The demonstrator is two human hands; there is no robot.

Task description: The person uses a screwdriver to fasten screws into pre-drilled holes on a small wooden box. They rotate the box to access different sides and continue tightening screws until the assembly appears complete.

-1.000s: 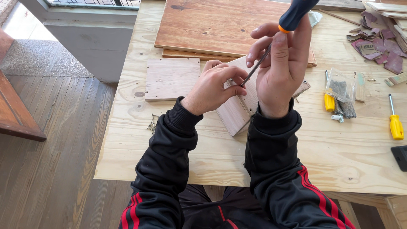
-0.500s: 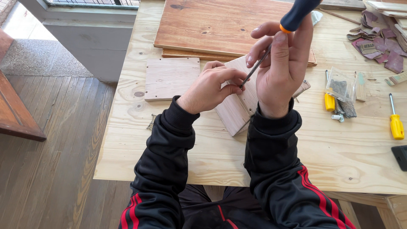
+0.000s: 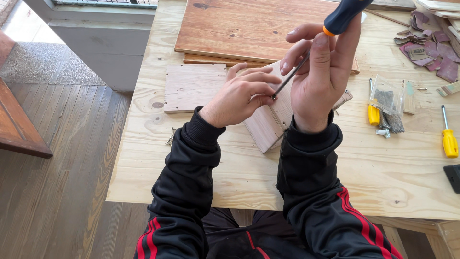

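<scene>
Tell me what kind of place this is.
Probably a home or hobby woodworking spot. A plywood table carries wood panels, sandpaper scraps and a yellow screwdriver. The right hand holds a dark-handled screwdriver; the left hand steadies a small wood piece.

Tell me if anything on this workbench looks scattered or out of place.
A few loose dark screws lie at the plywood table's left edge, apart from the clear plastic bag of screws on the right. Torn brown sandpaper scraps litter the far corner.

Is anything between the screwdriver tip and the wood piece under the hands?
Nothing visible. The right hand holds the screwdriver slanted down, its tip at the left hand's fingertips on the wood piece. The exact contact spot is hidden by those fingers.
</scene>
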